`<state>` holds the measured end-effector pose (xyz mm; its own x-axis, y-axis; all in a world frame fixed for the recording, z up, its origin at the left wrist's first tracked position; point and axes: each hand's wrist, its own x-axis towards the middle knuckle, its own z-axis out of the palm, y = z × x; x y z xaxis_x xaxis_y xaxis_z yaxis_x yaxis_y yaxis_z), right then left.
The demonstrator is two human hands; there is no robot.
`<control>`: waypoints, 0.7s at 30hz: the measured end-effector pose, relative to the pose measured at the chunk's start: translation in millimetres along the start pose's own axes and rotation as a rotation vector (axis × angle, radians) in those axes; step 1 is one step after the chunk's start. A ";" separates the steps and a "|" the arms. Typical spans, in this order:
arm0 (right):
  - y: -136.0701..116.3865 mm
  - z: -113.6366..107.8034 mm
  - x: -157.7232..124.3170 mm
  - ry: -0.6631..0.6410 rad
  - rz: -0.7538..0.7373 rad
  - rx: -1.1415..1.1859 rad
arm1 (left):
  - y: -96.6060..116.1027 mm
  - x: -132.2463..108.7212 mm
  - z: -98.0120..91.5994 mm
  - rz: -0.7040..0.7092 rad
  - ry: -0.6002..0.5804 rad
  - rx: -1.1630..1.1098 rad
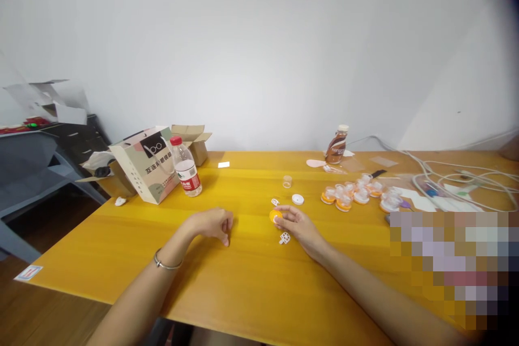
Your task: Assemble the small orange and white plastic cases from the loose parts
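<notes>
My right hand (pixel 298 227) pinches an orange round piece (pixel 275 217) with a white centre between thumb and fingers. To its left, my left hand (pixel 217 225) is over the yellow table (pixel 243 281), thumb and fingers apart, holding nothing visible. One white cut-out piece (pixel 275 202) lies just beyond the orange piece, and another white cut-out piece (pixel 284 238) lies on the near side. Farther back are a white round disc (pixel 298 199) and a small clear cylinder (pixel 287 181).
Several clear-and-orange containers (pixel 344 194) cluster at the right, near a brown bottle (pixel 337 146) and white cables (pixel 446 173). At the left stand a water bottle (pixel 187 170), a paper bag (pixel 148 173) and a cardboard box (pixel 197 146).
</notes>
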<state>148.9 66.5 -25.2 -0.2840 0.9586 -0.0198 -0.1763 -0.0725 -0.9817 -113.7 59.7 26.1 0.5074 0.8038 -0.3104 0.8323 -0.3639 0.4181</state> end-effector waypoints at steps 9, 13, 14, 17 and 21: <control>-0.6 0.6 -1.7 -0.027 -0.015 -0.052 | 16.5 7.2 12.1 -0.012 0.240 0.174; -0.7 3.8 -2.6 -0.039 -0.025 -0.064 | 36.8 16.5 20.2 0.127 0.408 0.154; -0.5 4.5 -2.7 -0.051 -0.025 -0.064 | 41.8 17.8 21.8 0.188 0.461 0.142; 0.4 5.7 -2.9 -0.095 -0.023 -0.058 | 53.0 19.2 25.2 0.286 0.594 0.088; 0.3 6.2 -3.9 -0.122 -0.022 -0.054 | 56.8 22.6 29.9 0.236 0.580 -0.135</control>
<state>144.1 60.9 -24.3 -0.3940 0.9188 0.0217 -0.1335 -0.0339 -0.9905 -48.3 43.2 17.3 0.4385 0.8473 0.2996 0.6586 -0.5298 0.5345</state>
